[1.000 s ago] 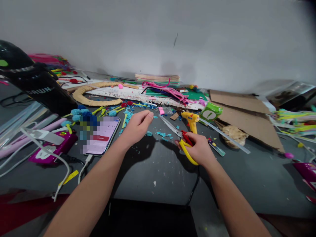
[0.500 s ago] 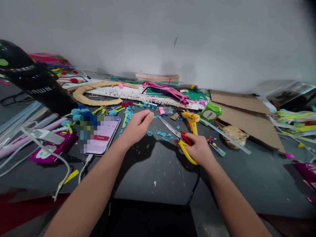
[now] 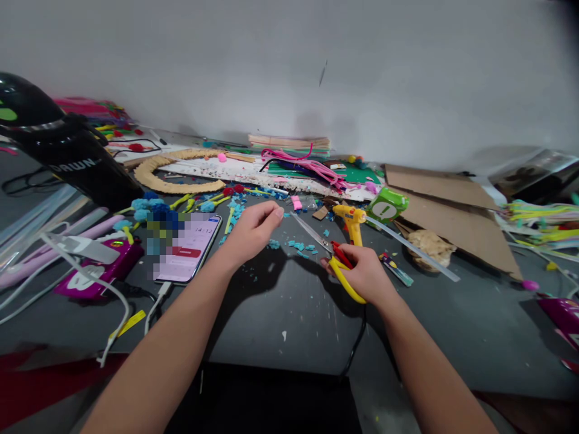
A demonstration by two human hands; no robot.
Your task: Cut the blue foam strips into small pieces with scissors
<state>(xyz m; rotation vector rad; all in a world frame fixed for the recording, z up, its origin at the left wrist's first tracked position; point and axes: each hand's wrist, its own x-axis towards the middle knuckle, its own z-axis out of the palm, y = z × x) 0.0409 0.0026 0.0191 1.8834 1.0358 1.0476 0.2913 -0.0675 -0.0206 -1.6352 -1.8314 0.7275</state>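
My right hand (image 3: pixel 362 271) is wrapped round the yellow and red handles of a pair of scissors (image 3: pixel 314 231). Their blades are nearly together and point up and left, with the tips close to my left hand (image 3: pixel 257 231). That hand is closed with thumb and fingers pressed together; anything between them is hidden or too small to make out. Small light-blue cut bits (image 3: pixel 298 246) lie on the grey table between the two hands. Just beyond my right hand is a yellow glue gun (image 3: pixel 353 220) with a clear glue stick (image 3: pixel 414 248) at its back.
Left of my forearm lies a phone (image 3: pixel 194 247) on a white cable, near a black bottle (image 3: pixel 76 157). A wreath-like tan ring (image 3: pixel 149 175), pink pipe cleaners (image 3: pixel 312 167) and a green pack (image 3: pixel 386 205) are farther back. Cardboard sheets (image 3: pixel 461 211) cover the right.
The scissors' blades have come slightly closer together, and their handles have shifted a little. My left hand has barely moved.
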